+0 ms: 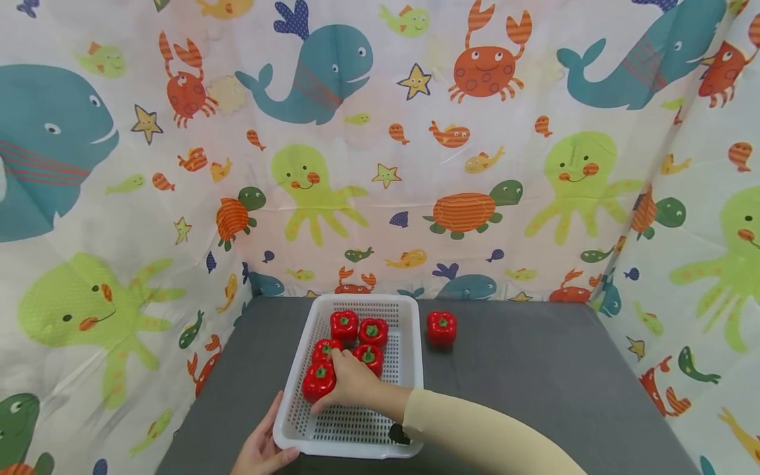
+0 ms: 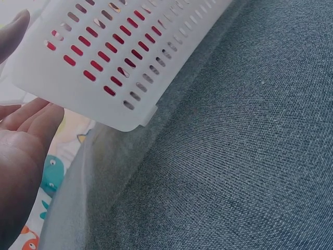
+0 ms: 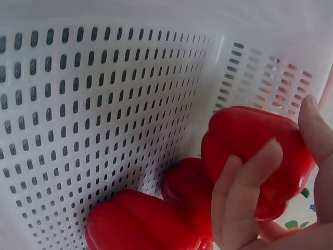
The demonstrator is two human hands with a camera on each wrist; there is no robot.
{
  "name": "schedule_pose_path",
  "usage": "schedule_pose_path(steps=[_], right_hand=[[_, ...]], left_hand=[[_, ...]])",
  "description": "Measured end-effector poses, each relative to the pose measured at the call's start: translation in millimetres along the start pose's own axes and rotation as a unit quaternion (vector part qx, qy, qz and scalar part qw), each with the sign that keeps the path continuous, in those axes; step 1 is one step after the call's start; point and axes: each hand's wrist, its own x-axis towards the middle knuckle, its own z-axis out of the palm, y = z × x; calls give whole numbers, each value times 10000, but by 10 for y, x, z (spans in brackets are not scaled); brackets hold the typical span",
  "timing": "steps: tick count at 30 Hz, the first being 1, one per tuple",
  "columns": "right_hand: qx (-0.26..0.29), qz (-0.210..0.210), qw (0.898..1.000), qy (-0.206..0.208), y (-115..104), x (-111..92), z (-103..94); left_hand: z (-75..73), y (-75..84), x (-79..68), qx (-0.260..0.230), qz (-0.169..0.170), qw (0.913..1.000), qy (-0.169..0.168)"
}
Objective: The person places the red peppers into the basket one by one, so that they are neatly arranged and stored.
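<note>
A white perforated plastic basket [image 1: 410, 330] holds several red bell peppers with green stems. My right hand [image 1: 353, 382] reaches into it and grips a bell pepper [image 1: 318, 381] near the basket's left side. In the right wrist view that bell pepper [image 3: 252, 151] sits between thumb and fingers, above another bell pepper [image 3: 138, 224] and partly hidden by the fingers. At the basket's front left corner, my left hand [image 1: 261, 442] rests with fingers along the side and thumb at the front edge. The left wrist view shows its fingers [image 2: 44, 120] fairly straight against the basket's corner.
One red bell pepper [image 1: 442, 328] stands on the dark grey table [image 1: 510, 356], just right of the basket. A curtain [image 1: 380, 218] printed with sea animals surrounds the table at the back and sides. Blue-grey denim-like fabric [image 2: 234, 140] fills much of the left wrist view.
</note>
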Motion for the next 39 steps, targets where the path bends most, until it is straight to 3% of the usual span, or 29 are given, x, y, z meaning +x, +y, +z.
schedule_pose_path(steps=[9, 21, 34, 39], right_hand=[[-225, 157, 9996, -26, 23, -30, 66], [-14, 124, 9996, -266, 133, 11, 96], [-76, 80, 9997, -235, 52, -73, -124], [456, 115, 9986, -224, 27, -138, -286]], left_hand=[[11, 23, -11, -106, -18, 9999, -120], [52, 16, 4, -49, -89, 9999, 102], [39, -1, -4, -33, -17, 10000, 77], [51, 8, -6, -24, -8, 9999, 134]])
